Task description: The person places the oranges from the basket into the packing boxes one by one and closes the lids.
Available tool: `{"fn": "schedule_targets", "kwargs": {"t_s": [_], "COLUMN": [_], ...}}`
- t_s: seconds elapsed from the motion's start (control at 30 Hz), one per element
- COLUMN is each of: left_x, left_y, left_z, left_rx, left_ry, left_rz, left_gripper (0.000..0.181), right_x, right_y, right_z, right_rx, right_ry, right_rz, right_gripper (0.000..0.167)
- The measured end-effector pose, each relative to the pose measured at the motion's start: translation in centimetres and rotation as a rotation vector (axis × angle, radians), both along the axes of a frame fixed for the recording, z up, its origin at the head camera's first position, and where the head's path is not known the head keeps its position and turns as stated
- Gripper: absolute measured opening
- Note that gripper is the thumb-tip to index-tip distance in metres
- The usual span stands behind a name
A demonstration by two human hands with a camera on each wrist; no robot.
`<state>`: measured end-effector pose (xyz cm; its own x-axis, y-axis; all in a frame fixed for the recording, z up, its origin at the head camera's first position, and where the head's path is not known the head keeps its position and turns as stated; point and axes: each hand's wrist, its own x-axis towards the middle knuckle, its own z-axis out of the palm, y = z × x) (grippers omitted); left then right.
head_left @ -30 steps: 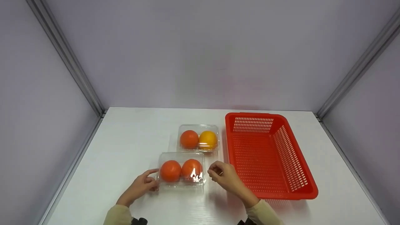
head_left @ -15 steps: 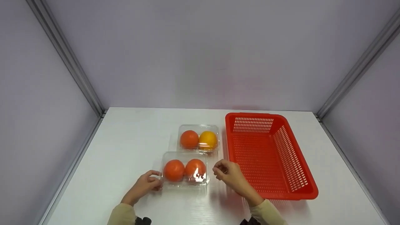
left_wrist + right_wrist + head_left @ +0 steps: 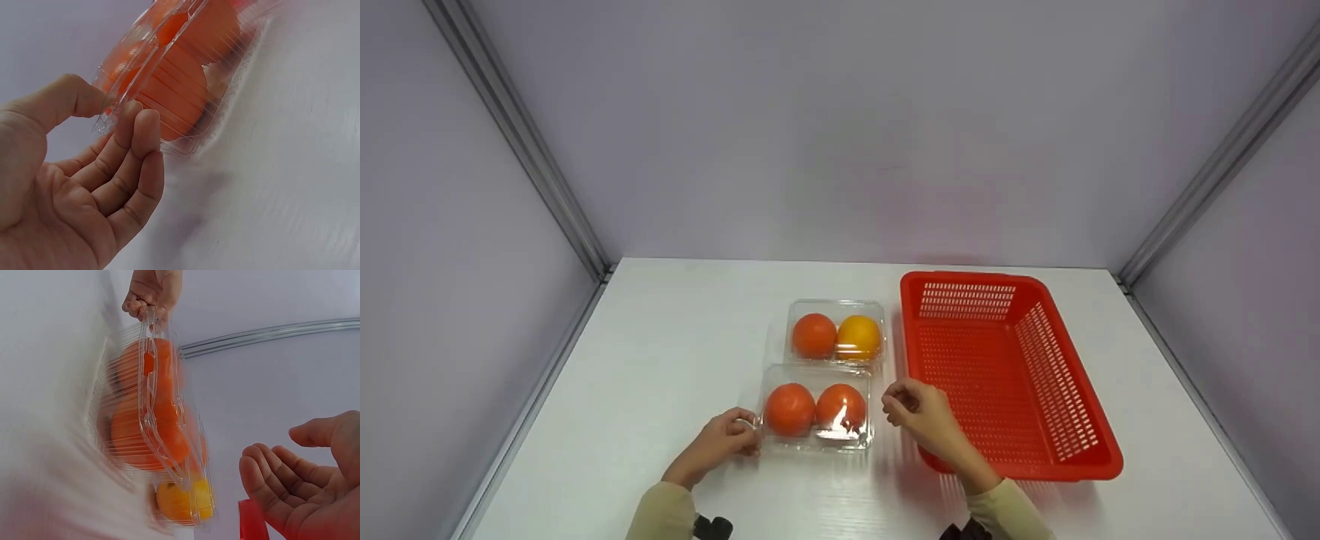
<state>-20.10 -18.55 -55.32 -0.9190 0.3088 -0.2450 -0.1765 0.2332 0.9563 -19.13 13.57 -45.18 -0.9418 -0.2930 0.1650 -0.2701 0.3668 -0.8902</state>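
Observation:
A clear plastic clamshell box (image 3: 817,442) with two round orange fruits (image 3: 790,410) lies near the middle of the table. My left hand (image 3: 720,442) pinches the rim at its left end; the left wrist view shows thumb and fingertips on the box's edge (image 3: 121,104). To the right of this box, apart from it, my right hand (image 3: 926,420) hovers with loosely curled fingers and holds nothing. Just behind the front box lies a second clear box (image 3: 836,306), holding an orange fruit (image 3: 814,334) and a yellow one (image 3: 858,336).
A red plastic basket (image 3: 1076,360) with slotted walls stands on the right of the white table (image 3: 675,330), its near-left part behind my right hand. Pale walls (image 3: 840,150) enclose the table at the back and on both sides.
The front box has slid to the right across the table, with my left hand at its rim. My right hand has shifted right too. The rear box and basket stay put.

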Motion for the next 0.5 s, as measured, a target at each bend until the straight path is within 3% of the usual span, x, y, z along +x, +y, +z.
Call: {"fn": "schedule_targets", "kwargs": {"t_s": [0.17, 0.5], "left_x": [-0.3, -0.1], "left_y": [0.8, 1.6], "left_z": [-0.4, -0.2], "left_rx": [0.007, -0.008], "left_ry": [0.015, 0.038], "left_rz": [-0.008, 0.006], "left_gripper": [0.029, 0.032], "right_x": [0.0, -0.2], "right_y": [0.3, 0.6], "right_z": [-0.3, -0.4], "right_rx": [-0.011, -0.028], "right_ry": [-0.004, -0.028], "right_rz": [-0.007, -0.026], "right_gripper": [0.005, 0.006]}}
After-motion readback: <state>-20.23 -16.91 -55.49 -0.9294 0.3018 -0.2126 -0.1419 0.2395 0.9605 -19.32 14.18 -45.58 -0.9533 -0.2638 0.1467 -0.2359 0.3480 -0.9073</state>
